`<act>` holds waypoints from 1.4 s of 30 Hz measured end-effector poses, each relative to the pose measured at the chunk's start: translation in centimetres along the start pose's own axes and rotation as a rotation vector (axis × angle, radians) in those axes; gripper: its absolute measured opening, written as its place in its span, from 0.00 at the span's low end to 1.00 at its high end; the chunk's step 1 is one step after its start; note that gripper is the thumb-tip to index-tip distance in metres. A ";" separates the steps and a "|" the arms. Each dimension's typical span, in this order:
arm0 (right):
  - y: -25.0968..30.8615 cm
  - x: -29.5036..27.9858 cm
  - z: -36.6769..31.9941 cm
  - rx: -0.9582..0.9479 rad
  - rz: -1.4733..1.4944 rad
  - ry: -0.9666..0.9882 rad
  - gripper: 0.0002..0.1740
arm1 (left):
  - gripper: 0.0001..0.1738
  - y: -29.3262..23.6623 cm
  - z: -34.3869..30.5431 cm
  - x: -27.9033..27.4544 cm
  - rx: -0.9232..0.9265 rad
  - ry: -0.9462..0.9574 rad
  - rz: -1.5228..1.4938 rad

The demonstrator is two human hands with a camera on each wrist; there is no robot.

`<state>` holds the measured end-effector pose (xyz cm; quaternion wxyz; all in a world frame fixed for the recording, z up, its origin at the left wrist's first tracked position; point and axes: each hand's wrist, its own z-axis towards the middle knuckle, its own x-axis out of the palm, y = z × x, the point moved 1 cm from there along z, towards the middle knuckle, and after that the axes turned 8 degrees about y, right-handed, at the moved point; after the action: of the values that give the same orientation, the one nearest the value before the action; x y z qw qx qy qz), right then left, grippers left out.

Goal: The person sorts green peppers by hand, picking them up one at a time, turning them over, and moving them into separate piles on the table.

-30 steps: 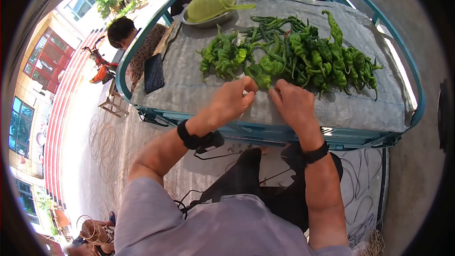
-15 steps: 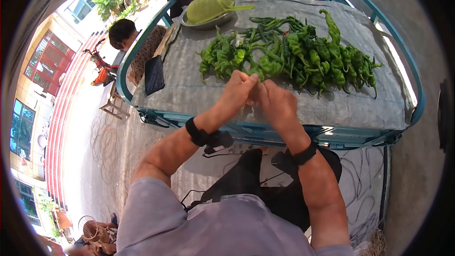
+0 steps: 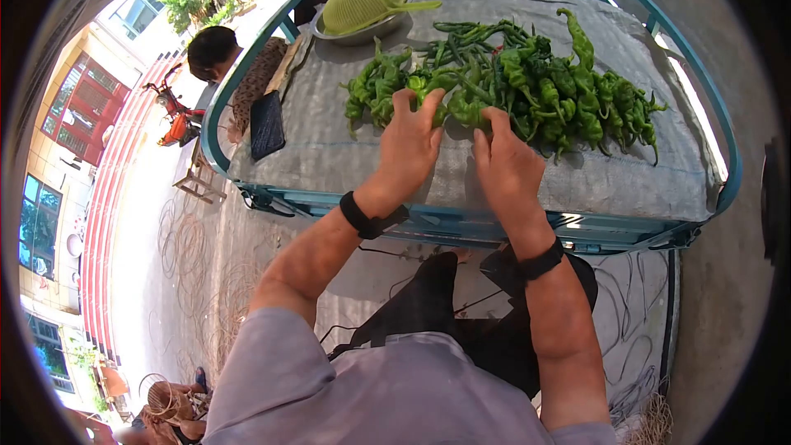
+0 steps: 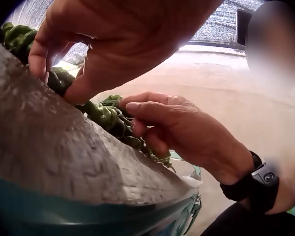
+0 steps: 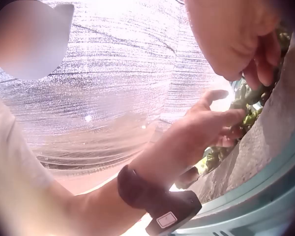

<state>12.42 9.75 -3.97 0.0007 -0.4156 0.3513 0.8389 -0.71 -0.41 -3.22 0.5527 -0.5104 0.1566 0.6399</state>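
Observation:
Green peppers [image 3: 527, 91] lie in a wide heap on a grey woven sheet [image 3: 329, 107]. At the near edge of the heap, my left hand [image 3: 409, 144] has bent fingers and thumb around a green pepper [image 4: 61, 80]. A short way to the right, my right hand [image 3: 512, 166] reaches to the same edge. Its thumb and index finger extend close to each other beside the peppers, and the other fingers bend inward, as the left wrist view shows. Fingertips of both hands are partly hidden among the peppers in the head view.
A yellow-green strainer [image 3: 362, 8] sits in a metal bowl [image 3: 383, 31] at the back left. A dark phone [image 3: 267, 125] lies near the left edge. Blue metal rails [image 3: 216, 128] border the cart bed. Another person [image 3: 214, 56] sits beyond the left rail.
My hands came together in front of the heap, then parted. Now they are farther forward at the peppers, and the left fingers are around one.

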 end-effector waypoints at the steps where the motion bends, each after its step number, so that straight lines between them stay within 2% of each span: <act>1: -0.5 0.0 0.2 0.012 -0.051 -0.002 0.15 | 0.26 0.2 0.0 0.3 -0.007 0.020 0.039; 3: -0.7 0.1 0.3 0.049 -0.128 0.025 0.21 | 0.27 0.7 0.4 1.3 -0.017 0.059 0.114; 8: -0.8 0.3 0.4 0.111 -0.202 0.133 0.29 | 0.28 -0.2 1.0 1.4 0.085 -0.042 0.251; 12: -1.1 0.2 0.5 0.057 -0.119 0.161 0.27 | 0.27 -1.2 1.9 1.2 0.333 -0.060 0.222; 14: -1.5 0.3 0.3 -0.009 -0.076 0.147 0.25 | 0.25 -0.5 2.5 2.9 0.324 -0.008 0.225; 18: -1.0 0.3 0.0 0.034 -0.048 0.088 0.20 | 0.22 -0.8 3.1 3.2 0.320 0.066 0.277; 21: -0.6 -0.1 -0.1 -0.013 0.051 0.012 0.19 | 0.21 -1.6 3.0 2.4 0.300 -0.006 0.367; 24: -0.2 -0.3 -0.1 -0.059 0.119 -0.066 0.18 | 0.17 -2.2 2.9 0.5 0.402 -0.176 0.326; 26: -0.1 -0.3 0.0 -0.041 0.136 -0.088 0.17 | 0.17 -1.9 3.6 -0.5 0.370 -0.138 0.314; 28: -0.3 -0.2 0.0 -0.006 0.094 -0.031 0.17 | 0.17 -1.0 4.6 -1.1 0.360 -0.149 0.331; 31: -0.5 0.0 0.0 0.028 0.048 0.047 0.17 | 0.16 0.4 6.1 -1.1 0.227 -0.065 0.451; 34: -0.7 0.0 0.0 0.039 0.033 0.094 0.18 | 0.16 2.1 7.0 -0.2 0.319 -0.217 0.476; 37: -0.8 0.1 0.1 0.055 0.014 0.088 0.15 | 0.18 2.7 7.3 0.4 0.264 -0.056 0.425; 40: -1.4 0.5 0.1 0.062 -0.067 0.091 0.10 | 0.21 1.3 6.6 0.7 0.381 -0.200 0.406; 42: -1.6 0.6 0.2 0.065 -0.101 0.111 0.09 | 0.21 0.3 5.4 0.7 0.370 -0.153 0.345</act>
<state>12.31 10.86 -5.26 0.0370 -0.4783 0.3563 0.8018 -3.48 4.05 -1.58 0.5295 -0.3166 0.3133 0.7220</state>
